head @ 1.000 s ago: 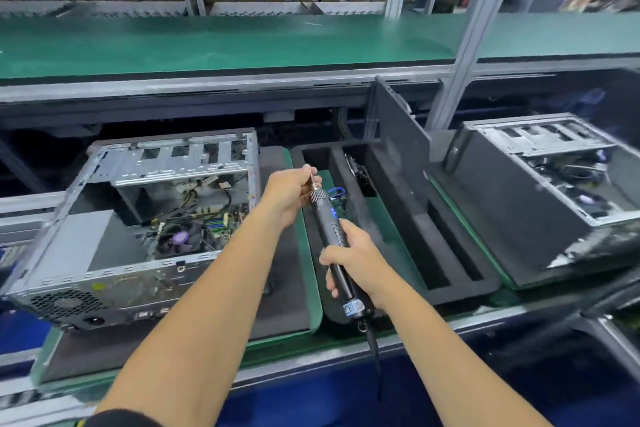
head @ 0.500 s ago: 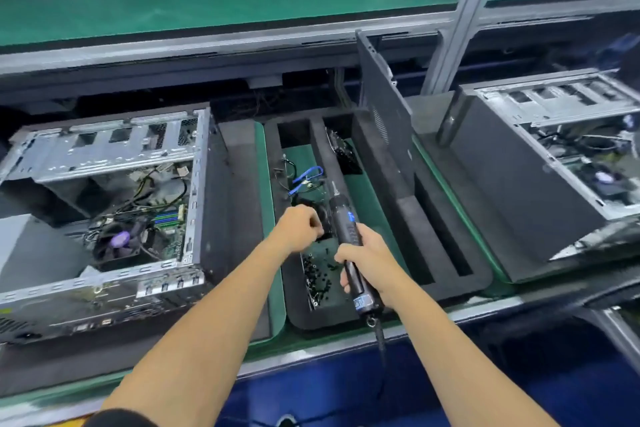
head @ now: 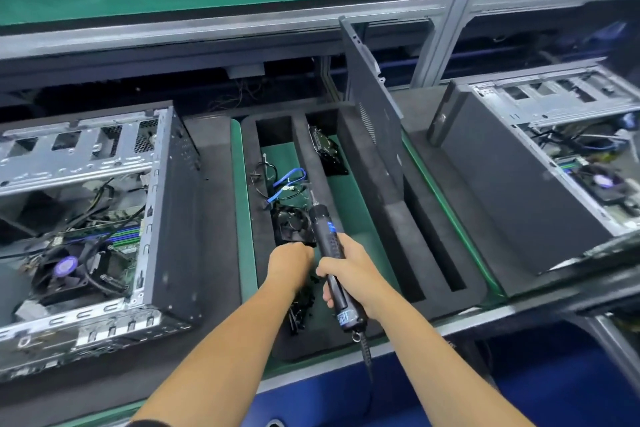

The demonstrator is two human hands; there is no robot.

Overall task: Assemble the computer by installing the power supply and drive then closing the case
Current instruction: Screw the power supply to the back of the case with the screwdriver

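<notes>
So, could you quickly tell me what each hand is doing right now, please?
Left hand: curled, knuckles up, over the small black screws; any hold is hidden.
Right hand: grips the black corded electric screwdriver.

Both hands [head: 291,262] [head: 349,270] curled, extended

Single head-worn view, close, angled forward and down over the foam tray [head: 381,184].

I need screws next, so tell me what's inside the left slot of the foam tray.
The foam tray holds loose cables, a black fan and small black screws. The left hand covers whatever lies beneath it.
</notes>
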